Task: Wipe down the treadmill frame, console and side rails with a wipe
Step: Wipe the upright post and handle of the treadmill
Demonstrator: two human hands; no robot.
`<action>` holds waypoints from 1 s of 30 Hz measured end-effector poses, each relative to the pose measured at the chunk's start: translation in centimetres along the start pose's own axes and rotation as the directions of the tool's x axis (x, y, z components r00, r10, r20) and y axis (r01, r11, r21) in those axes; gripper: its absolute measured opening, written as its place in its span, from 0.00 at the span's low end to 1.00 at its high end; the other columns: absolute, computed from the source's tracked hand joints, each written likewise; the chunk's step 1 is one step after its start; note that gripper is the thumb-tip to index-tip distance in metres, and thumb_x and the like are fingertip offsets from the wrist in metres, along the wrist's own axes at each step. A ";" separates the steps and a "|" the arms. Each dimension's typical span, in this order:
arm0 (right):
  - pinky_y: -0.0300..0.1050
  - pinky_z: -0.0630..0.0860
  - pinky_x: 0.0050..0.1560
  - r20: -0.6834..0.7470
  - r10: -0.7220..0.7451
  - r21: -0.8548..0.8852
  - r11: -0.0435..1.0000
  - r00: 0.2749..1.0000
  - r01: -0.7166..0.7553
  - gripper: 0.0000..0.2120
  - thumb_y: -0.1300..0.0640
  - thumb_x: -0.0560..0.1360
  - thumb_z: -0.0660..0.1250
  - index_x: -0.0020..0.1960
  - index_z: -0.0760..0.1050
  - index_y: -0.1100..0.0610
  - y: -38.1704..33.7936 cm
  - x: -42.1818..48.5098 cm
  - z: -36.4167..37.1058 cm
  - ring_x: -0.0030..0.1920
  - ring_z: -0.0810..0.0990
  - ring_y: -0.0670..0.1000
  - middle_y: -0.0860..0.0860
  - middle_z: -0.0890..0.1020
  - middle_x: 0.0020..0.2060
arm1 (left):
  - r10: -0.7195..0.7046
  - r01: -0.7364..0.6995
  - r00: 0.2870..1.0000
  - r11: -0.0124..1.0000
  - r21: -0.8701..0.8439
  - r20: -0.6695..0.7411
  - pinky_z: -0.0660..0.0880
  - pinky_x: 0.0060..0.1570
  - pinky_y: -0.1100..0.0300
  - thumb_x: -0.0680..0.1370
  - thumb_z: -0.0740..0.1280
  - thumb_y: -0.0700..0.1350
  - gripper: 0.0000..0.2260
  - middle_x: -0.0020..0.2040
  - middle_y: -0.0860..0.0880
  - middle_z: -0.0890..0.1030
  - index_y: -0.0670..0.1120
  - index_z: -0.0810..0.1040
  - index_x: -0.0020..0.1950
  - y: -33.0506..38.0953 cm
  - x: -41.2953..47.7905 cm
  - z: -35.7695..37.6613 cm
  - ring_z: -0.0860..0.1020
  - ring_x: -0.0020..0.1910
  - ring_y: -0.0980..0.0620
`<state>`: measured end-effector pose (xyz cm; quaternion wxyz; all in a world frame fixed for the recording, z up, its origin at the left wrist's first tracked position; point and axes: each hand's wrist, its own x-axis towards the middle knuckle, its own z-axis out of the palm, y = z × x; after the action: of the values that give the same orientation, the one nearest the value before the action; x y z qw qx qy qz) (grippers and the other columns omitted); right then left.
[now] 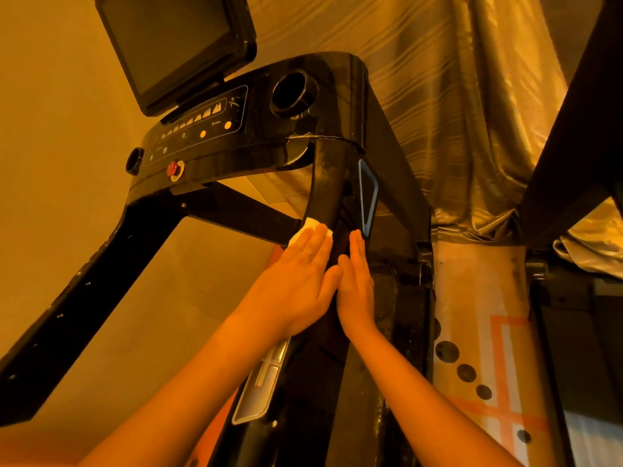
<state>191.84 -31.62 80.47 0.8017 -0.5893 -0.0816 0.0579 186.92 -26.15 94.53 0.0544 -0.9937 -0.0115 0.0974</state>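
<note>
A black treadmill fills the view. Its console (215,129) carries lit buttons, a red stop knob (172,168) and a dark screen (168,45) above. The right handrail (325,183) runs down from the console toward me and looks dusty. My left hand (300,281) lies flat on that rail with straight fingers, pressing a white wipe (312,225) whose edge shows beyond the fingertips. My right hand (355,284) rests flat against the rail's right side, fingers straight, touching the left hand's thumb.
The left handrail (84,281) slants down at the left. A cup holder (291,92) sits at the console's right. A shiny curtain (455,96) hangs behind. Another dark machine frame (573,129) stands at the right. A patterned floor mat (482,348) lies below.
</note>
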 end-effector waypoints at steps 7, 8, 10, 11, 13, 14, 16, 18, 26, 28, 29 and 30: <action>0.51 0.53 0.80 -0.009 0.000 0.039 0.999 1.000 0.001 0.25 0.41 0.81 0.50 0.76 0.50 0.39 -0.2 -0.2 0.0 0.79 0.52 0.42 0.40 0.55 0.79 | 0.022 -0.023 0.999 0.999 0.039 0.026 0.36 0.75 0.59 0.86 0.46 0.55 0.27 0.83 0.48 0.45 0.46 0.47 0.83 0.4 2.8 -0.9 0.41 0.81 0.53; 0.50 0.53 0.80 -0.004 0.000 0.030 1.000 1.000 0.000 0.25 0.41 0.81 0.50 0.76 0.50 0.39 -0.2 -0.1 0.0 0.79 0.51 0.41 0.39 0.54 0.78 | 0.014 -0.014 1.000 1.000 0.027 0.026 0.39 0.79 0.54 0.86 0.46 0.56 0.27 0.83 0.49 0.45 0.47 0.47 0.83 0.3 2.3 -0.7 0.40 0.81 0.54; 0.49 0.52 0.80 -0.002 -0.004 0.017 1.000 1.000 0.004 0.24 0.44 0.83 0.51 0.77 0.50 0.41 0.0 0.0 -0.1 0.79 0.51 0.41 0.37 0.54 0.77 | 0.003 -0.003 1.000 1.000 0.001 0.023 0.44 0.80 0.49 0.86 0.45 0.57 0.27 0.83 0.52 0.44 0.49 0.47 0.83 0.1 0.5 -0.4 0.40 0.80 0.56; 0.50 0.52 0.80 -0.002 -0.002 0.014 1.000 1.000 0.002 0.23 0.47 0.85 0.51 0.78 0.50 0.42 0.1 0.0 0.0 0.79 0.51 0.41 0.38 0.54 0.77 | 0.007 -0.007 1.000 1.000 0.000 0.025 0.42 0.80 0.52 0.86 0.44 0.57 0.26 0.83 0.52 0.44 0.50 0.46 0.83 0.1 -0.6 -0.1 0.39 0.79 0.57; 0.49 0.52 0.80 -0.007 0.000 0.006 1.000 1.000 0.000 0.24 0.50 0.86 0.51 0.80 0.50 0.45 0.0 0.1 0.0 0.79 0.51 0.41 0.40 0.54 0.79 | 0.020 -0.020 1.000 1.000 0.008 0.020 0.37 0.75 0.62 0.86 0.44 0.56 0.26 0.82 0.52 0.43 0.50 0.46 0.82 0.4 -2.4 0.2 0.37 0.77 0.60; 0.50 0.52 0.80 -0.008 -0.001 -0.001 1.000 1.000 0.001 0.24 0.50 0.86 0.51 0.80 0.50 0.46 0.0 0.1 0.0 0.79 0.51 0.41 0.41 0.54 0.79 | 0.020 -0.020 1.000 1.000 0.011 0.011 0.36 0.74 0.64 0.86 0.45 0.56 0.26 0.82 0.52 0.43 0.49 0.45 0.82 0.5 -2.8 0.2 0.36 0.77 0.60; 0.51 0.52 0.80 -0.006 0.005 0.002 1.000 1.000 -0.005 0.24 0.50 0.86 0.52 0.80 0.51 0.46 0.0 0.1 -0.1 0.79 0.51 0.42 0.43 0.54 0.80 | 0.012 -0.012 1.000 1.000 0.002 -0.003 0.36 0.73 0.64 0.86 0.45 0.56 0.26 0.83 0.51 0.43 0.49 0.46 0.82 0.6 -2.6 0.2 0.38 0.78 0.58; 0.53 0.53 0.80 -0.018 0.023 0.029 0.999 1.000 -0.022 0.24 0.49 0.85 0.53 0.80 0.52 0.46 0.0 -0.3 -0.4 0.79 0.51 0.43 0.43 0.55 0.80 | 0.014 -0.014 1.000 1.000 -0.009 -0.003 0.38 0.74 0.62 0.86 0.45 0.55 0.26 0.83 0.50 0.44 0.47 0.47 0.82 0.5 -1.7 0.1 0.40 0.80 0.56; 0.50 0.55 0.79 -0.017 0.045 0.067 0.997 0.999 -0.044 0.21 0.52 0.85 0.54 0.75 0.54 0.39 1.1 -5.8 -0.5 0.78 0.54 0.40 0.41 0.57 0.79 | 0.021 -0.021 1.000 0.999 0.029 0.005 0.36 0.76 0.61 0.86 0.45 0.54 0.26 0.83 0.48 0.42 0.46 0.45 0.82 0.7 -4.4 0.9 0.38 0.80 0.54; 0.51 0.50 0.80 0.004 0.024 0.019 1.000 1.000 -0.024 0.22 0.46 0.84 0.51 0.76 0.50 0.39 1.4 -6.5 0.4 0.79 0.50 0.39 0.39 0.52 0.79 | -0.002 0.002 1.000 0.999 0.035 0.013 0.40 0.79 0.55 0.86 0.46 0.54 0.26 0.82 0.49 0.41 0.46 0.44 0.82 0.5 -5.3 1.3 0.38 0.80 0.54; 0.52 0.49 0.80 0.000 0.018 0.007 1.000 1.000 -0.018 0.23 0.45 0.83 0.50 0.76 0.48 0.39 1.5 -6.6 0.6 0.79 0.48 0.39 0.38 0.51 0.78 | -0.013 0.013 1.000 0.999 0.033 0.019 0.42 0.80 0.52 0.86 0.46 0.54 0.27 0.83 0.49 0.42 0.47 0.45 0.82 0.5 -5.3 1.3 0.38 0.80 0.54; 0.53 0.49 0.80 -0.002 0.017 0.002 1.000 1.000 -0.017 0.23 0.44 0.83 0.49 0.76 0.48 0.40 1.5 -6.6 0.7 0.79 0.48 0.40 0.38 0.51 0.78 | -0.022 0.021 1.000 0.999 0.034 0.023 0.45 0.80 0.50 0.86 0.46 0.54 0.27 0.83 0.49 0.42 0.47 0.45 0.82 0.5 -5.0 1.3 0.38 0.80 0.53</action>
<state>185.22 -31.75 78.86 0.8018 -0.5893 -0.0757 0.0639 181.80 -26.71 94.16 0.0718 -0.9913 -0.0211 0.1085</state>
